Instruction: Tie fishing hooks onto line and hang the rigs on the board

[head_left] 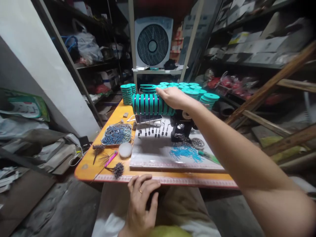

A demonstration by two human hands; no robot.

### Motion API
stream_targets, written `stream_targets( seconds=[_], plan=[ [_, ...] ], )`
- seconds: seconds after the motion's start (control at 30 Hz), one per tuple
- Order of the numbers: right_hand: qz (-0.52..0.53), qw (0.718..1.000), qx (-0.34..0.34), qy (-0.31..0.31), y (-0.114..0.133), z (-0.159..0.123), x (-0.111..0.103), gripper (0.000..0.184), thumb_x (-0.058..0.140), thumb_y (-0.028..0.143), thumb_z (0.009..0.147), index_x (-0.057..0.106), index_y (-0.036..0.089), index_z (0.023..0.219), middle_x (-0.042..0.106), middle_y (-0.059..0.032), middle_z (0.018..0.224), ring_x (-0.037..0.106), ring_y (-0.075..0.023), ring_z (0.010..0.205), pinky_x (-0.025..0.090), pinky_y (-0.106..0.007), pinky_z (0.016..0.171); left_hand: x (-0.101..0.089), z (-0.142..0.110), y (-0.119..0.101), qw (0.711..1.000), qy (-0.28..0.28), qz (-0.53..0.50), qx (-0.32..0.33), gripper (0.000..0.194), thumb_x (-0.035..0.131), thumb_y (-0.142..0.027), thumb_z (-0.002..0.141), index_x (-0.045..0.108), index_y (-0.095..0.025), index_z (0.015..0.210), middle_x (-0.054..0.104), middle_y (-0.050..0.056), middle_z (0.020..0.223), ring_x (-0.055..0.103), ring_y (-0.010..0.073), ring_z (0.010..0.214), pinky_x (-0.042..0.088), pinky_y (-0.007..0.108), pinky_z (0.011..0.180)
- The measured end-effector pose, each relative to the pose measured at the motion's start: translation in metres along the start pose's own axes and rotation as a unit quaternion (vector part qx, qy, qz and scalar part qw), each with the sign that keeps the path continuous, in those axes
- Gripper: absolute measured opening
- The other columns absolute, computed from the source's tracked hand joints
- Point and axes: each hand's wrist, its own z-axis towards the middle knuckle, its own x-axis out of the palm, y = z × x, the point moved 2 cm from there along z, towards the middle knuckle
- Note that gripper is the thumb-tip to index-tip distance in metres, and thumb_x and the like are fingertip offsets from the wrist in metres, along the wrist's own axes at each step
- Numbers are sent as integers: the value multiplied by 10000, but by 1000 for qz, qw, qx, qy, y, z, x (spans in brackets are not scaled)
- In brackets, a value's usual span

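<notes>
A row of teal spools [148,104], wound with dark line, sits side by side above the board. My right hand [171,96] lies over the top of this row near its right end, closed on the spools; its fingertips on the far side are hidden. Below the row hang several thin lines with small dark weights [156,134]. Under my right forearm is a black device [181,129], partly covered. My left hand [143,200], with a ring on one finger, rests at the table's front edge over my lap, fingers apart and slightly bent, holding nothing.
A white board [148,154] lies on the yellow table [86,166]. On it are blue strips [185,153] and a dish of small metal pieces [197,143]. At left are a tray of blue-grey pieces [117,134] and a pink pen-like tool [110,159]. More stacked teal spools [127,95] stand behind.
</notes>
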Motion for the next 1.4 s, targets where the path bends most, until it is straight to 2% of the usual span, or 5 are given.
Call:
stream_targets(
  seconds=[0.4, 0.6, 0.9, 1.23, 1.4],
  plan=[
    [-35, 988, -48, -145, 1, -50, 34, 772, 146, 695, 878, 362, 279, 1492, 378, -39, 1429, 311, -128, 1312, 264, -332, 1229, -8, 14, -1, 988, -115, -95, -51, 122, 579, -189, 879, 637, -224, 980, 652, 0, 895, 608, 85, 916, 510, 195, 844],
    [15, 956, -23, -293, -7, -95, 13, 650, 183, 596, 935, 455, 257, 1418, 401, 1, 1418, 334, -58, 1346, 293, -251, 1237, 15, 114, -5, 947, 99, -222, -212, 277, 457, -325, 933, 666, -244, 1096, 663, -34, 672, 562, 51, 598, 416, 149, 600],
    [54, 941, -60, -328, -26, -169, -4, 422, 366, 363, 947, 573, 196, 1274, 535, -16, 1279, 470, 1, 1253, 383, -151, 1116, 64, 181, 27, 933, 138, -198, -268, 444, 547, -554, 864, 645, -134, 969, 678, 2, 846, 631, 74, 772, 586, 253, 813],
    [292, 938, 90, -160, -24, -212, 57, 432, 483, 387, 893, 584, 192, 1265, 543, -29, 1287, 593, 42, 1043, 509, -56, 917, 34, 162, 20, 926, 60, -261, -267, 254, 612, -420, 853, 658, -179, 786, 675, -6, 801, 579, 68, 750, 462, 153, 719],
    [583, 788, 159, 118, 18, -210, 95, 876, 523, 553, 832, 108, 267, 1548, 415, -141, 1414, 585, 55, 684, 501, -79, 583, 4, 141, 1, 898, 70, -334, -276, 314, 609, -509, 832, 601, -197, 803, 540, -68, 612, 474, 20, 553, 365, 104, 534]
  ],
)
